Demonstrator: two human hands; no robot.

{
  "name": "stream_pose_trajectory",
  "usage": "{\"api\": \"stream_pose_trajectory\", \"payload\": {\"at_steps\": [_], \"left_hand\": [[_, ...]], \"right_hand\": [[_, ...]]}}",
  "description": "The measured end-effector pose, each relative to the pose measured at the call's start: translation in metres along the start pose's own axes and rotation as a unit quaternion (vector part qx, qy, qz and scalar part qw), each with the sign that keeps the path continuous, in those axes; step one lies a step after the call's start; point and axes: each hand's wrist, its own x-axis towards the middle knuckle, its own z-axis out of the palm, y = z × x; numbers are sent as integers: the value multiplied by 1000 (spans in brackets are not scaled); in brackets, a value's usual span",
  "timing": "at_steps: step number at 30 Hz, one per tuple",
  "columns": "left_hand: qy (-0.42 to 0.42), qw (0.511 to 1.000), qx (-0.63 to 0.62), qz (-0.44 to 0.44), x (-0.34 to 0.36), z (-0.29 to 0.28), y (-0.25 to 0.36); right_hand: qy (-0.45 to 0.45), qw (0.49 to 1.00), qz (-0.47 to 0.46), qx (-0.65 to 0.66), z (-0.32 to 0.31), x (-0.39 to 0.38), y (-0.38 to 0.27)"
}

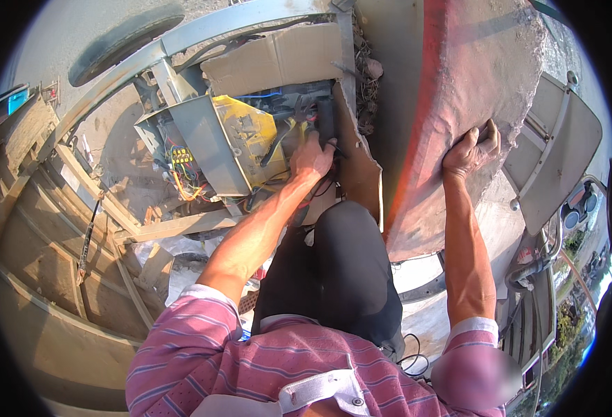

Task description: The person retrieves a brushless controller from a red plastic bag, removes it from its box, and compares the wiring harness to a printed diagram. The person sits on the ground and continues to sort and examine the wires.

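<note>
Strong daylight, direct sun by the look of it, floods the scene, its source out of frame. It brightens the pink shirt with pale stripes [306,361] and the bent yellow sheet [240,125], and mottles the rough red-edged tan slab [445,167] with light and shade. The black cloth trousers [327,271] sink into darkness, swallowing most folds, and uneven shadow crosses the brown wood-framed panels [62,264]. At the far right, beside the small, indistinct green foliage [568,316], highlights burn to white with bluish-purple fringing. Fisheye distortion bows the long grey metal beam [243,19]; black vignetting closes the corners. A soft round blur covers part of the right sleeve [476,379].
</note>
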Motion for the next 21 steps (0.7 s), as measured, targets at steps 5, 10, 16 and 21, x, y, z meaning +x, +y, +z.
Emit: {"api": "stream_pose_trajectory", "payload": {"at_steps": [5, 10, 16, 21], "left_hand": [[-34, 999, -23, -13, 17, 7, 3], [-10, 997, -52, 59, 25, 14, -9], [-24, 993, -103, 53, 26, 19, -14], [-132, 956, -260, 38, 15, 12, -18]], "right_hand": [[-3, 1000, -17, 4, -2, 0, -1], [1, 1000, -1, 18, 1, 2, 0], [6, 1000, 10, 13, -1, 3, 2], [10, 1000, 3, 29, -1, 4, 2]]}}
